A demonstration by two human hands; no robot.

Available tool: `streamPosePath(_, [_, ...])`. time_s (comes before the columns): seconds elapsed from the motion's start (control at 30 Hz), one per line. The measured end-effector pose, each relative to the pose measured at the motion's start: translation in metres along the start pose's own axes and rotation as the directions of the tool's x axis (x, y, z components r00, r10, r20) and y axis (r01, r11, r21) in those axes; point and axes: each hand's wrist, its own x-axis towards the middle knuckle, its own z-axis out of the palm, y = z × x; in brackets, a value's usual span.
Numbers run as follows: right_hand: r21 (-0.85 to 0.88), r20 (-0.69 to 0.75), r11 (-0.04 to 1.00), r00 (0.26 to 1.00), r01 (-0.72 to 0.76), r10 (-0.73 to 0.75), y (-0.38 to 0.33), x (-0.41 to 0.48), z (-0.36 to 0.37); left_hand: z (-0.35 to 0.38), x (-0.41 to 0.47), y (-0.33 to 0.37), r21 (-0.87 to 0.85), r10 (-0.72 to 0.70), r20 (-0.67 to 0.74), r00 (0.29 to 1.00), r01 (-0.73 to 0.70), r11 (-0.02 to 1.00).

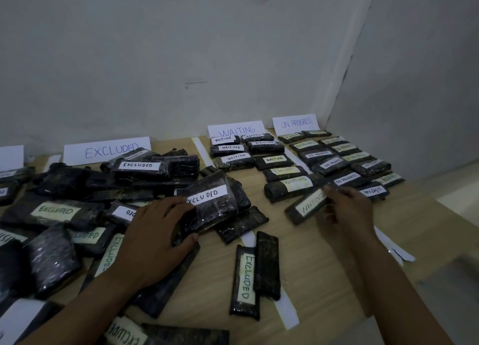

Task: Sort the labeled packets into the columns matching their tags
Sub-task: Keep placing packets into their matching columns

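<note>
My left hand point(155, 238) grips the EXCLUDED packet point(211, 207) at its near end, fingers over the top and thumb against the lower edge. It lies tilted on the loose heap of packets point(77, 207) in front of the EXCLUDED sign point(108, 150). My right hand point(347, 209) pinches the right end of the WAITING packet point(307, 205), which lies slanted on the tabletop point(324, 267) at the near end of the column under the WAITING sign point(237, 129), just beside the ON PROGRESS rows point(334, 160). The ON PROGRESS sign point(295, 123) stands against the wall behind them. Nearer me, two packets point(255, 274) overlap on a white paper strip point(286, 311).
</note>
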Motion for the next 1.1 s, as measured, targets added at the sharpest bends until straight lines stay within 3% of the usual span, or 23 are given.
streamPosePath(0.1, [-0.216,-0.058,0.974,0.994,0.073,-0.087,0.003,0.022,-0.010,0.000,0.000,0.000,0.004,0.006,-0.001,1.000,-0.006,1.000])
streamPosePath(0.2, [-0.477,-0.054,0.864,0.976,0.161,-0.211,0.013,0.024,-0.009,0.000,0.002,0.000,0.001,0.008,-0.002,1.000,-0.008,1.000])
streamPosePath(0.33, [-0.549,0.027,0.752,0.907,0.366,-0.421,0.024,0.004,-0.004,-0.001,0.003,0.001,0.010,0.015,0.000,1.000,-0.015,1.000])
streamPosePath(0.47, [-0.760,0.277,0.425,0.836,0.492,-0.473,0.036,-0.005,0.003,-0.001,0.002,0.001,0.007,0.011,0.004,1.000,-0.011,1.000])
streamPosePath(0.53, [-0.770,0.340,0.318,0.777,0.553,-0.529,0.036,-0.005,0.003,-0.002,0.003,0.001,0.016,0.011,0.009,1.000,-0.011,1.000])
streamPosePath(0.63, [-0.752,0.473,0.071,0.612,0.655,-0.634,0.046,0.007,-0.002,-0.002,0.003,0.001,0.016,0.005,0.007,1.000,-0.005,1.000])
streamPosePath(0.67, [-0.759,0.486,0.058,0.624,0.648,-0.612,0.048,0.012,-0.005,-0.002,0.003,0.002,0.015,0.002,0.007,1.000,-0.002,1.000])
streamPosePath(0.73, [-0.775,0.472,0.135,0.708,0.617,-0.526,0.051,0.016,-0.008,-0.003,0.003,0.002,0.015,0.000,0.011,1.000,0.000,1.000])
streamPosePath(0.8, [-0.764,0.445,0.211,0.734,0.610,-0.514,0.053,0.017,-0.008,-0.003,0.003,0.002,0.013,-0.002,0.016,1.000,0.002,1.000])
streamPosePath(0.93, [-0.660,0.352,0.458,0.784,0.595,-0.512,0.033,-0.022,0.000,-0.004,0.002,0.002,0.024,-0.002,0.023,1.000,0.001,1.000])
streamPosePath(1.0, [-0.600,0.444,0.563,0.822,0.568,-0.357,0.021,-0.056,0.007,-0.004,0.002,0.002,0.024,-0.001,0.021,1.000,0.001,1.000])
streamPosePath(1.1, [-0.592,0.610,0.576,0.780,0.564,-0.136,0.013,-0.100,0.019,-0.004,0.002,0.002,0.027,0.004,0.022,1.000,-0.004,1.000])
